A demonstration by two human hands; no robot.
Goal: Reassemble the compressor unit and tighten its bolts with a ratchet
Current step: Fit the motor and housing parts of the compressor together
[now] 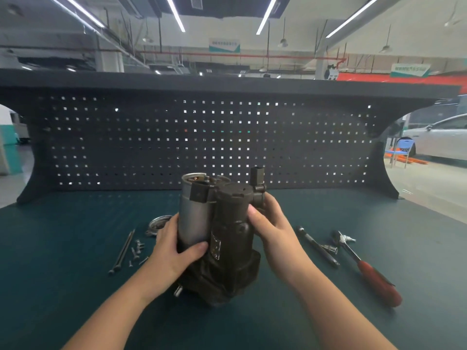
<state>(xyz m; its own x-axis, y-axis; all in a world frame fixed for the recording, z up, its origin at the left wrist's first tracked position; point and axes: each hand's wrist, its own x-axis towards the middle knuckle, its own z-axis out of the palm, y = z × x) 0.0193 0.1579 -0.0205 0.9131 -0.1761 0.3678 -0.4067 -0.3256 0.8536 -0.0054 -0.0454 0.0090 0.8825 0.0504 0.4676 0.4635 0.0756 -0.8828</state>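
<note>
1. Here, the compressor (219,238) is held upright near the middle of the green bench (63,248), towards its front edge; whether its base rests on the mat or is lifted just clear cannot be told.
2. The left hand (177,246) is wrapped round the silver cylinder on the compressor's left side, the thumb pressed across its front.
3. The right hand (271,223) is curled round the dark housing on the right side, the thumb laid against the casting just below the black plug.
4. Two long bolts (122,251) and a few small screws (137,250) are left lying loose to the left of the unit, with a round metal cover (158,223) just behind them, partly hidden by the left hand; the reassembly is therefore judged unfinished.
5. The red-handled ratchet (366,266) and a dark extension bar (317,245) are laid untouched towards the right edge, well apart from the hands.
6. The unit looks heavy and top-loaded; it could be tipped or dropped if either grip is loosened on the smooth cylinder.
7. The small screws could be knocked about or rolled off the bench if the unit is set down on the left.
8. The open top could be fouled by grit, and the cover could be seated crooked if the bolts are drawn down unevenly.
</note>
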